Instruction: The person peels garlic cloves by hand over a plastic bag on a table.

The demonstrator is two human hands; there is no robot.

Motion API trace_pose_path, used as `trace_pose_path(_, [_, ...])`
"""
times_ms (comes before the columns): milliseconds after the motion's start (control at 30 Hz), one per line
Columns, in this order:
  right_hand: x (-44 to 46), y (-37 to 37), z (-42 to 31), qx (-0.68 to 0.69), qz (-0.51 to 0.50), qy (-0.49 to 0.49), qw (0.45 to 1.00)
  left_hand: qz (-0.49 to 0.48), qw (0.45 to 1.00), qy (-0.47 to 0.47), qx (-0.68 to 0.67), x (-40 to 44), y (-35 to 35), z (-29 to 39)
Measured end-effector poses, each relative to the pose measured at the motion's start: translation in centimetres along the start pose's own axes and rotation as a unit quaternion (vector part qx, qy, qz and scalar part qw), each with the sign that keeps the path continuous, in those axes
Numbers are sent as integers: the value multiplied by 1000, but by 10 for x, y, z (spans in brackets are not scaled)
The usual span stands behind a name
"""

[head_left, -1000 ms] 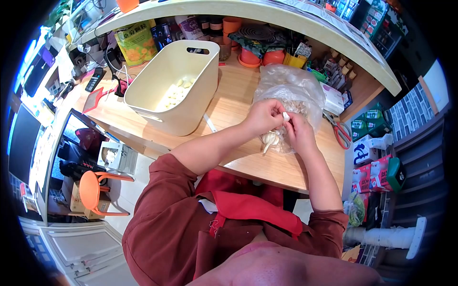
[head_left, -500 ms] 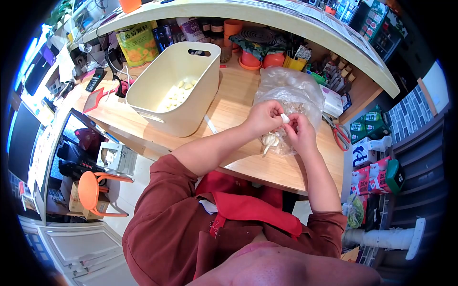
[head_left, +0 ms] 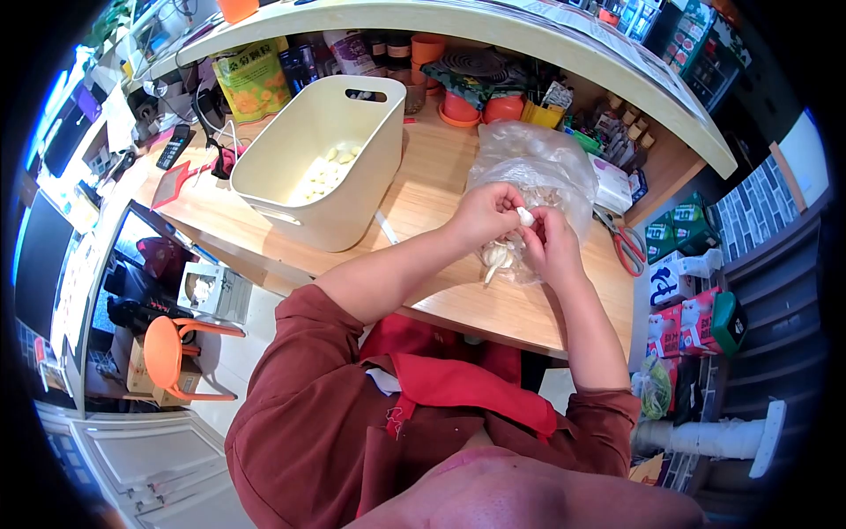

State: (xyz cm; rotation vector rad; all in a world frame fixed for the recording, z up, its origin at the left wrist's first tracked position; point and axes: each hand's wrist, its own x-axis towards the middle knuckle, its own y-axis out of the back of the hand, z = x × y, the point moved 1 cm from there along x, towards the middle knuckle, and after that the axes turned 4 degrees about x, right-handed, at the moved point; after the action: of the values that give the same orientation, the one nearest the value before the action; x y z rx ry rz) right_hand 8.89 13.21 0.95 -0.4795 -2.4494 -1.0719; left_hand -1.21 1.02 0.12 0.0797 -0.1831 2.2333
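Observation:
Between my two hands, above the desk, is a white garlic clove [head_left: 525, 217]. My left hand [head_left: 490, 214] pinches it from one side with bent fingers. On the other side my right hand [head_left: 552, 244] closes its thumb and fingers against it. Just below them lies a partly broken garlic bulb [head_left: 497, 257] with its stalk, on the edge of a clear plastic bag [head_left: 538, 159] that holds papery skins. To the left stands a cream plastic bin [head_left: 352, 207] with several peeled garlic cloves [head_left: 324, 176] on its bottom.
Red-handled scissors [head_left: 630, 251] lie at the right of the desk [head_left: 432, 198]. Jars, orange pots [head_left: 458, 108] and a yellow-green pouch [head_left: 251, 81] line the back under a raised shelf [head_left: 529, 26]. An orange stool [head_left: 163, 348] stands on the floor at left.
Both hands stay nearly in place, with small finger movements at the clove. The whole view shifts very slightly. The bin and bag have not visibly moved on the desk.

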Motion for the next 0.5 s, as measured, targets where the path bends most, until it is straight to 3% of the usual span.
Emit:
trace_pose_path(267, [-2,2,2,-5,-11,20,1000,-27,999,-7,-37,0,0,-5])
trace_pose_path(500, [1,0,2,-7,-20,24,999,26,990,-60,128,1,-2,-6])
